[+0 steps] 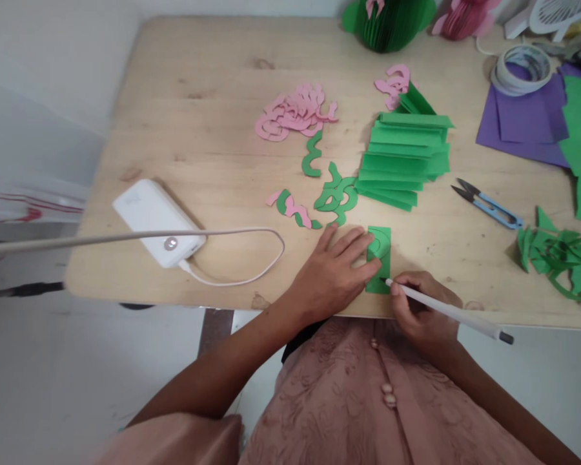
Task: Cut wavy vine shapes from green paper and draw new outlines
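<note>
A small green paper strip (380,258) lies near the table's front edge, with a curved outline drawn on its upper part. My left hand (336,270) rests flat with fingers spread, its fingertips on the strip's left side. In my right hand (426,310) is a white pencil (455,312), its dark tip at the lower part of the strip. Just beyond my left hand lie green wavy cutouts (339,194) and a pink-and-green pair of wavy pieces (294,210). Farther off is a heap of pink cutouts (297,113).
Folded green paper strips (401,158) lie ahead. To the right are blue thread snips (489,205), green scraps (561,258), purple sheets (525,123) and tape rolls (521,70). A white power bank (159,223) with a cable sits left. Green honeycomb paper (390,26) stands at the back.
</note>
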The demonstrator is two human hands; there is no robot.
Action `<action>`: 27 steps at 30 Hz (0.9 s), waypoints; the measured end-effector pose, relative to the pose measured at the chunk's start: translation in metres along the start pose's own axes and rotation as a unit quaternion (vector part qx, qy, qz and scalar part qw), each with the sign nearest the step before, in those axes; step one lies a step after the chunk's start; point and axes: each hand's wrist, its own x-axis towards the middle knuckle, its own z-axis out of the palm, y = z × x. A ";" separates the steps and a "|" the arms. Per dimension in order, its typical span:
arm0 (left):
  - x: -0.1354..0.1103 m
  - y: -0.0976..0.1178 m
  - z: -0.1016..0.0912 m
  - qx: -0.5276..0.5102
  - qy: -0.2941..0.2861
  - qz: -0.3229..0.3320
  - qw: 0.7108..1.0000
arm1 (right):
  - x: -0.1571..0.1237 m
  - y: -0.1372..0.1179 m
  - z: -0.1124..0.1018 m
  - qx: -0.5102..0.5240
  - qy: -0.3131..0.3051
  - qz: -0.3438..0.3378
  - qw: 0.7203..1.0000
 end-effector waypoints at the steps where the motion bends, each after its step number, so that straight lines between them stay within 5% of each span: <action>1: 0.000 0.000 0.000 0.000 0.002 -0.001 1.000 | 0.000 0.000 0.000 0.002 0.002 -0.001 1.000; 27: 0.000 0.001 -0.001 0.001 0.000 -0.005 1.000 | -0.003 0.002 0.002 0.010 -0.012 -0.015 1.000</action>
